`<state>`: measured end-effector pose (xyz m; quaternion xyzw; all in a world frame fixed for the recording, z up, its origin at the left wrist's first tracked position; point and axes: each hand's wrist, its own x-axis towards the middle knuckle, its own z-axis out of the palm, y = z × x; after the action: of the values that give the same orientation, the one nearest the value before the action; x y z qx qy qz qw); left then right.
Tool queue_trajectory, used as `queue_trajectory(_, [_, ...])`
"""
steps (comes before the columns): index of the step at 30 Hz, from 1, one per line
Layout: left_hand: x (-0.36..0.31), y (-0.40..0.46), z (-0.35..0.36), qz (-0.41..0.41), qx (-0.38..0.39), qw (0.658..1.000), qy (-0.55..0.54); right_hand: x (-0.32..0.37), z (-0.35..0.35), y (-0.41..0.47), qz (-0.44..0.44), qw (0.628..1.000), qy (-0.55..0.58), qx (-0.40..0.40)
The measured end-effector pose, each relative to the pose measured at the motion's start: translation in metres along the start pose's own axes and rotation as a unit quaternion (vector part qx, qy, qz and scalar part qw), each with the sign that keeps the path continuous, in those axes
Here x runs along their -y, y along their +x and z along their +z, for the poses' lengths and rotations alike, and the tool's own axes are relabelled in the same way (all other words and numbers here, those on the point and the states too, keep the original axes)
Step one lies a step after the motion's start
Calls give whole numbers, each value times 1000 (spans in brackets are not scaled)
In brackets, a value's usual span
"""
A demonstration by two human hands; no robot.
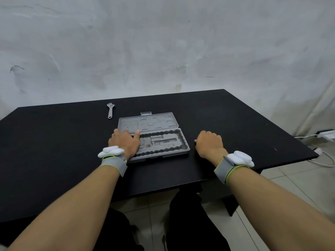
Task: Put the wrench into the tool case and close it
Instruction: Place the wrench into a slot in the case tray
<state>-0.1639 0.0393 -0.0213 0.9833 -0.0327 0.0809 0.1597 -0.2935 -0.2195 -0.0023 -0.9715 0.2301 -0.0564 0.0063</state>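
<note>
We see a black tabletop (pixel 235 124) set against a pale wall (pixel 163 42), with tiled floor (pixel 299 182) at its right. At the tabletop's centre lies the grey tool case (pixel 163 142), opened flat, its lid (pixel 147 122) on the far side and its moulded tray on the near side. Our left hand (pixel 125 142) rests palm-down on the left end of the case, fingers spread over the hinge line; its grip is open and holds nothing. Our right hand (pixel 209 144) rests on the tabletop just right of the case, fingers loosely curled, grip empty. Both wrists carry grey straps with white modules. The wrench (pixel 110 111) lies on the tabletop beyond the case's far-left corner, apart from it.
</note>
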Motion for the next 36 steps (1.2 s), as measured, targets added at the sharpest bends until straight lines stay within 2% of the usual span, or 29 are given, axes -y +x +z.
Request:
queue_trajectory(8, [-2,-2,-2,1,-2,1000,-2,8,0,0,19,1000,1,-11])
queue_trajectory(14, [-2,-3,-3,3,4,1000,-3,13,1,-3,4,999,-44,-10])
queue_trajectory(17, [-2,-4,-4,3,3,1000,-3,12,-5,-1,-26,999,-33,-14])
queue_trajectory(25, [-4,-5,-5,7,0,1000,-5,23,-25,17,-117,983,113,-90])
queue_trajectory(29, [-3,-5,-5,7,1,1000,0,51,-26,20,-187,968,149,-75])
queue_trajectory(36, [-3,-7,-6,1,2,1000,-2,94,-10,15,-265,954,136,-28])
